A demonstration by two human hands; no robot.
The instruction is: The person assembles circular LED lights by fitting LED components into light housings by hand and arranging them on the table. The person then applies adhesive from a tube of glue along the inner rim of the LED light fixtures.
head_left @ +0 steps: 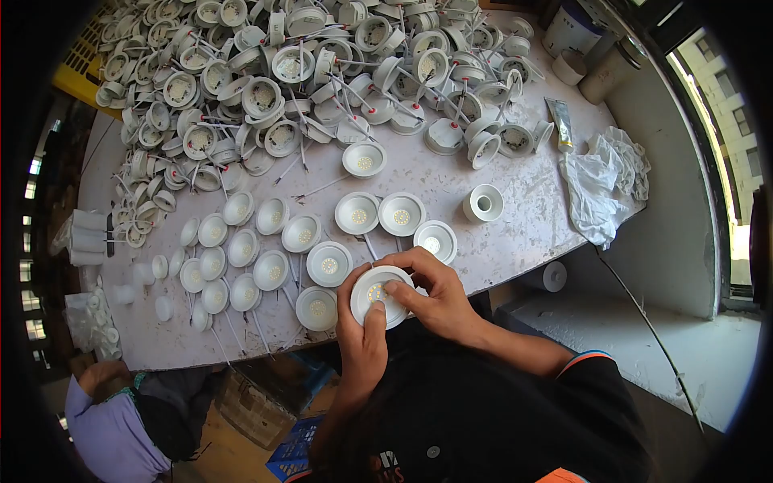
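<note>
A: What are the left hand point(360, 356) and right hand point(441, 303) doing?

B: They're together, clamped on one white lamp point(371, 285): fingers around its rim, both thumbs on the inner face. I'd guess that grip steadies it and lets the thumbs press near the yellow dots.

A: And the other lamps point(329, 264), mostly face up?

B: Probably so their faces show and they're within easy reach. The jumbled pile point(262, 98) sits well beyond the hands, on the same worktop point(523, 241).

A: Where exactly is the held lamp?

B: Between the two hands, by the worktop's near edge; most laid-out lamps spread to their left. A white cup point(477, 211) stands beyond the right hand, slightly rightward.
</note>
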